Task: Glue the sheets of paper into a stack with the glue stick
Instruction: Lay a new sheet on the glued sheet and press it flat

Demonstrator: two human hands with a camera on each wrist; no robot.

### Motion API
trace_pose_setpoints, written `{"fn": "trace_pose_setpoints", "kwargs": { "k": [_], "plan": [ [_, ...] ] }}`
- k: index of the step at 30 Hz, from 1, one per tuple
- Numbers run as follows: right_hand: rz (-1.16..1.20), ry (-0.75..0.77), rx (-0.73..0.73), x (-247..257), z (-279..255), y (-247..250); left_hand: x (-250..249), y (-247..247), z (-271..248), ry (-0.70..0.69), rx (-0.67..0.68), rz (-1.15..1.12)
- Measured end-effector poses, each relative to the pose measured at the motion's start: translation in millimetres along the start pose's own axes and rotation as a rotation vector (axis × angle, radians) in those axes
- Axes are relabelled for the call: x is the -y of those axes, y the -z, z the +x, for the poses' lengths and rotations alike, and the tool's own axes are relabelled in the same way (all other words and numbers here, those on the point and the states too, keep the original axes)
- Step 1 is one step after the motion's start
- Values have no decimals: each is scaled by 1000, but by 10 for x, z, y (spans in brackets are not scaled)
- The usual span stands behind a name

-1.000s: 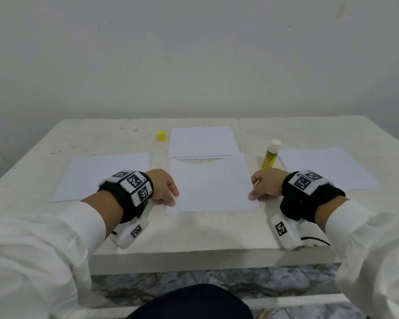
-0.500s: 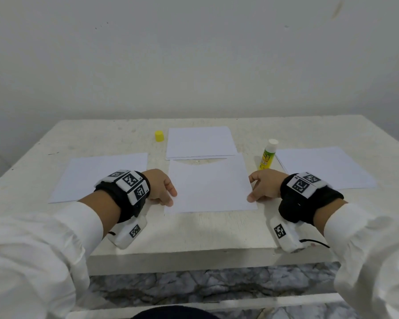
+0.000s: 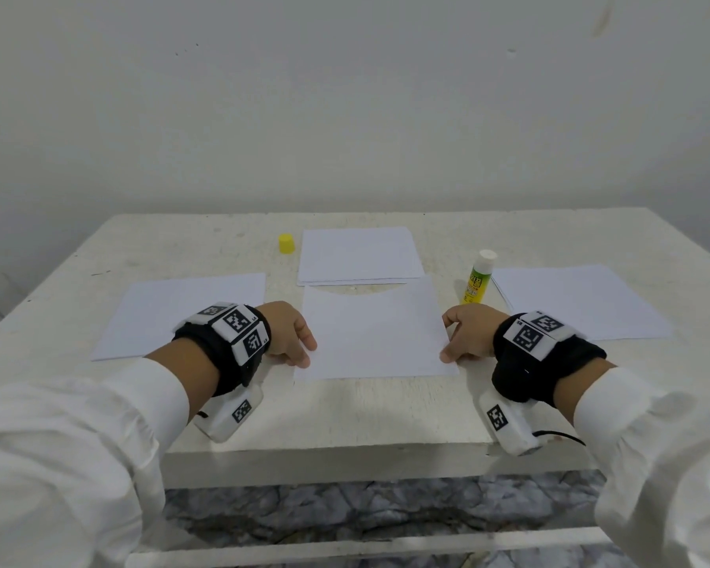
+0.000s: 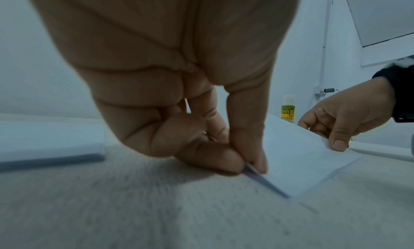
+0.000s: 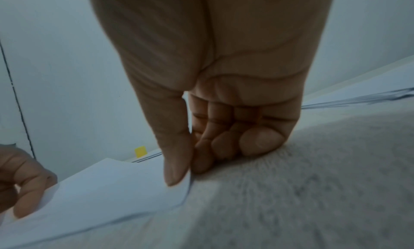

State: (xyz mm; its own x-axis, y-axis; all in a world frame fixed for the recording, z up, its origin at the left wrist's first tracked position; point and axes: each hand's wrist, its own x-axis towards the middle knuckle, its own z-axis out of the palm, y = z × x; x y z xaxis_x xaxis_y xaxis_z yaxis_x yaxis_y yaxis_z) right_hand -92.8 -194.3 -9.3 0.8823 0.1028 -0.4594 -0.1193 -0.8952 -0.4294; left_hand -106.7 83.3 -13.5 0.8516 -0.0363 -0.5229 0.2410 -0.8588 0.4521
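Hands pinch one paper sheet (image 3: 376,334) on the counter (image 3: 345,412) — left hand (image 3: 287,334) and right hand (image 3: 466,336), seemingly lifting its edges; glue stick (image 3: 477,277) upright nearby.

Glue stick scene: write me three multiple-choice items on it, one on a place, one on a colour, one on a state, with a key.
1. Where does the glue stick stand?
A. between the centre sheet and the right-hand sheets
B. on the far stack
C. on the left sheet

2. What colour is the loose cap?
A. red
B. yellow
C. black

3. How are the hands engaged?
A. both hang idle
B. one grips the glue stick
C. each pinches a side edge of the centre sheet

Key: 1 A, it stands upright on bare table there; 2 B, it shows yellow beside the far stack; 3 C, the left hand and right hand pinch opposite edges.
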Motion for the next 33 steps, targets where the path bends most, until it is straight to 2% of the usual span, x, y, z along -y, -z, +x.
{"fn": "trace_pose_setpoints", "kwargs": {
  "k": [7,10,12,14,18,24,27,33],
  "plan": [
    [-100,-46,-27,44,-48,-7,20,5,17,-23,-14,24],
    [-151,-22,-36,87,-55,-12,-2,28,27,4,-13,246],
    [-248,-1,11,185,-59,-31,5,45,63,22,-11,401],
    [-402,42,71,347,-53,-87,6,61,91,41,-2,522],
    [-641,224,145,832,120,-322,-26,90,97,15,-7,774],
    [-672,339,180,1362,416,-721,-4,87,144,-52,26,827],
    [-671,327,198,1271,452,-659,22,90,174,-55,28,825],
    [-634,180,214,529,315,-87,42,98,242,-44,67,851]
  ]
}}
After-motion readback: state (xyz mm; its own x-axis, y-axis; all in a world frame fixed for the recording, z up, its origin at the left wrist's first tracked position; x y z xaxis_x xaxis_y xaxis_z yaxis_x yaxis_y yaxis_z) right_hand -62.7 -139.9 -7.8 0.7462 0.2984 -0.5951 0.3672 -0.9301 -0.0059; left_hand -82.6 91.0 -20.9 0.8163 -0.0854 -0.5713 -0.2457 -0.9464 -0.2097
